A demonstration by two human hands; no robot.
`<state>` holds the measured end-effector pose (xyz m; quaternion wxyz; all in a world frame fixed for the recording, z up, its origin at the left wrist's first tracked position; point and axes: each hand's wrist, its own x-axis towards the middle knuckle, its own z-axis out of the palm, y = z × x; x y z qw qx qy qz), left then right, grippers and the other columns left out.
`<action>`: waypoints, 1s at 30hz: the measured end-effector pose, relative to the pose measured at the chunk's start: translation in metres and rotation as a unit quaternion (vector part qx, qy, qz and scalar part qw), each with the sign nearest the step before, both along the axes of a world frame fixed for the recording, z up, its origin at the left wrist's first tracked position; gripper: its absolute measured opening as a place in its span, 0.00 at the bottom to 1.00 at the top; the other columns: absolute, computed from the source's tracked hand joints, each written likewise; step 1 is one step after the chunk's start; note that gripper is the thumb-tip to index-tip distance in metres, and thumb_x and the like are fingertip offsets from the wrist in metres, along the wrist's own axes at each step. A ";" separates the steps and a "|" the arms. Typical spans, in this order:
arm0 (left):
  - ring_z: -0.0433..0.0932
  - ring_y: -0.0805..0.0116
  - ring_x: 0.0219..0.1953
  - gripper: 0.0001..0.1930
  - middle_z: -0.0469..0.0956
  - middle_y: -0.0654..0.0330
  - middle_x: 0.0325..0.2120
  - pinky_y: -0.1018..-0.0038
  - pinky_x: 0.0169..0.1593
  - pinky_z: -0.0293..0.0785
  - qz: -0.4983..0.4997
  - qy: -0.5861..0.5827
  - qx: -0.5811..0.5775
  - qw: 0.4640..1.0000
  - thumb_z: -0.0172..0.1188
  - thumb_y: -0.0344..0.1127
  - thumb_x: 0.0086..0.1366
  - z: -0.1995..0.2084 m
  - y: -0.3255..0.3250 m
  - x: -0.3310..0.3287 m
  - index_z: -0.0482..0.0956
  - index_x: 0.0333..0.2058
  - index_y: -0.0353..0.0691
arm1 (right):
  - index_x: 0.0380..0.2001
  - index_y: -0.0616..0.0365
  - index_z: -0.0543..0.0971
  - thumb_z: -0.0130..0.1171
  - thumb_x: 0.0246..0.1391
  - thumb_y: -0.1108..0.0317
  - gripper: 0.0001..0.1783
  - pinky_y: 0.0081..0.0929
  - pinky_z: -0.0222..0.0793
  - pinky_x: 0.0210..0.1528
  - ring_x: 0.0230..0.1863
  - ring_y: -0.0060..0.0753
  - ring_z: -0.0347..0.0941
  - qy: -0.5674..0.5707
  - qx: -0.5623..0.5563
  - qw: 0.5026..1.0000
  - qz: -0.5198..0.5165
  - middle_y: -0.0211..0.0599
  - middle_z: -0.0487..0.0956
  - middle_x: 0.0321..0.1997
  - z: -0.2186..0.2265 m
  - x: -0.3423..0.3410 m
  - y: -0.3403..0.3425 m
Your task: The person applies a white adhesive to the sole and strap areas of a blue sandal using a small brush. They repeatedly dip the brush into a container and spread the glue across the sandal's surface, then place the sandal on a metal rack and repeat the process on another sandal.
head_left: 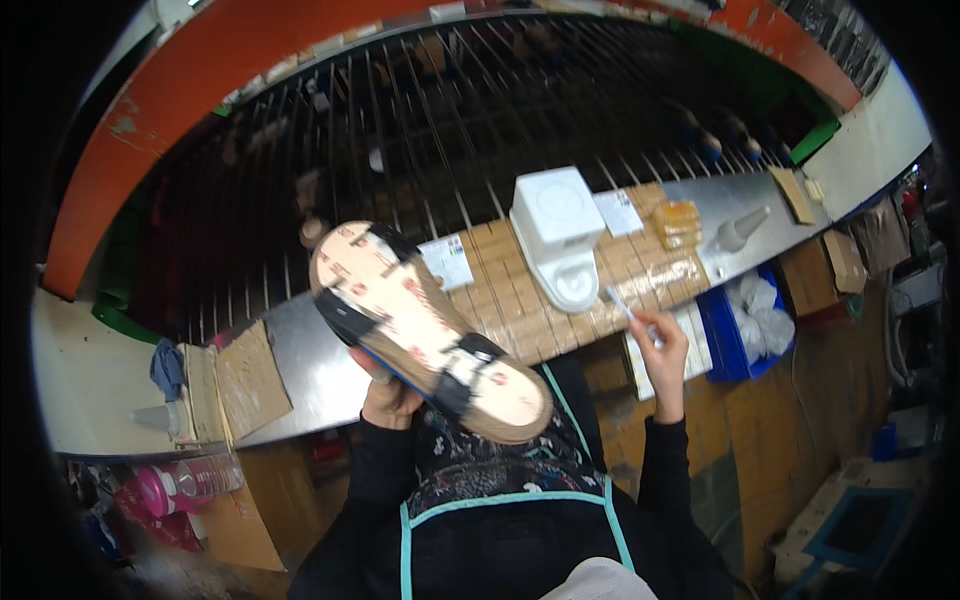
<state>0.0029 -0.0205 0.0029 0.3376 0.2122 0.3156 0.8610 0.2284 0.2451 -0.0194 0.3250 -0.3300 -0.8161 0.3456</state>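
A sandal point(395, 310) with black straps, a cream footbed printed in red and a brown edge is held up at a slant in front of me. My left hand point(392, 398) grips it from below, and most of its fingers are hidden behind the sole. Off to the right, my right hand point(662, 352) pinches a thin white stick point(618, 300); its far end is too small to make out. Just left of that stick stands a white box-shaped dispenser point(560, 220) with a round cup at its front, on the wood-patterned bench top point(515, 325).
Behind the bench runs a dark rack of metal bars point(440, 140). At the right are yellow blocks point(678, 224), a grey cone point(742, 229) and a blue bin point(732, 335) with plastic bags. Cardboard point(255, 385) and a pink-lidded bottle point(190, 482) are at the left.
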 end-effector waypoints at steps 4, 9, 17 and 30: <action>0.76 0.53 0.40 0.53 0.71 0.48 0.45 0.51 0.50 0.72 0.024 -0.227 0.044 0.973 0.52 0.75 0.53 -0.009 0.002 0.005 0.52 0.65 0.40 | 0.29 0.51 0.84 0.66 0.48 0.65 0.05 0.28 0.53 0.37 0.21 0.26 0.66 -0.060 0.102 0.992 -0.034 0.26 0.76 0.26 0.001 -0.014 -0.002; 0.72 0.63 0.29 0.47 0.70 0.57 0.32 0.57 0.50 0.69 -0.131 -0.228 0.089 0.961 0.51 0.70 0.58 -0.024 -0.012 0.001 0.56 0.62 0.36 | 0.30 0.49 0.84 0.66 0.48 0.65 0.04 0.31 0.48 0.38 0.25 0.28 0.69 -0.090 0.276 0.957 -0.015 0.25 0.74 0.25 0.002 -0.036 0.005; 0.75 0.58 0.29 0.47 0.75 0.51 0.35 0.61 0.37 0.73 0.019 -0.224 0.002 0.974 0.46 0.73 0.58 -0.033 -0.018 -0.001 0.59 0.60 0.35 | 0.29 0.45 0.83 0.66 0.47 0.65 0.04 0.34 0.51 0.39 0.28 0.28 0.70 -0.118 0.392 0.912 0.030 0.24 0.74 0.27 0.001 -0.054 0.018; 0.80 0.46 0.30 0.58 0.73 0.32 0.37 0.63 0.27 0.81 0.015 -0.193 -0.025 0.981 0.44 0.81 0.50 -0.013 -0.001 -0.020 0.55 0.61 0.29 | 0.30 0.60 0.81 0.58 0.58 0.63 0.11 0.19 0.58 0.26 0.20 0.16 0.66 -0.102 -0.214 0.964 0.119 0.26 0.76 0.19 -0.017 -0.036 0.052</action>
